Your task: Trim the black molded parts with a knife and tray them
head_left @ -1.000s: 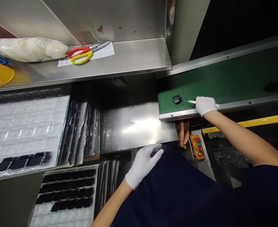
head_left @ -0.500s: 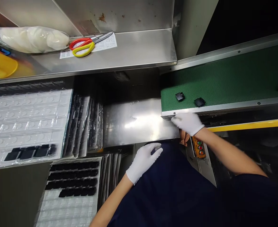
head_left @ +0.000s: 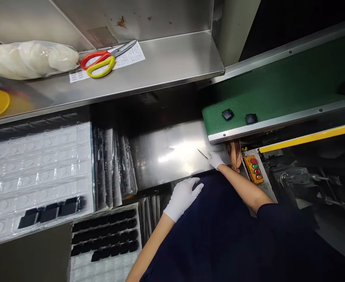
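My right hand point(head_left: 215, 161), in a white glove, is closed around a thin dark pointed tool point(head_left: 202, 154); whether it is tweezers or a blade I cannot tell. It is over the right end of the steel worktop point(head_left: 151, 164), below the corner of the green conveyor belt point(head_left: 278, 90). Two small black parts point(head_left: 227, 114) lie apart on the belt. My left hand point(head_left: 184, 196), also gloved, is held before my body at the worktop's front edge. Its thumb stands apart from the fingers, and nothing shows in it.
Clear trays point(head_left: 55, 156) at left carry a few black pieces; a lower tray point(head_left: 107, 235) has several rows of them. Scissors point(head_left: 100, 66) and a bagged white stack point(head_left: 31, 58) lie on the steel shelf point(head_left: 175, 58). A button box point(head_left: 253, 169) sits right of my right hand.
My right hand has moved down and left from the conveyor's edge, and the thin tool now shows in it. My left hand stays nearly still. The camera view has shifted slightly.
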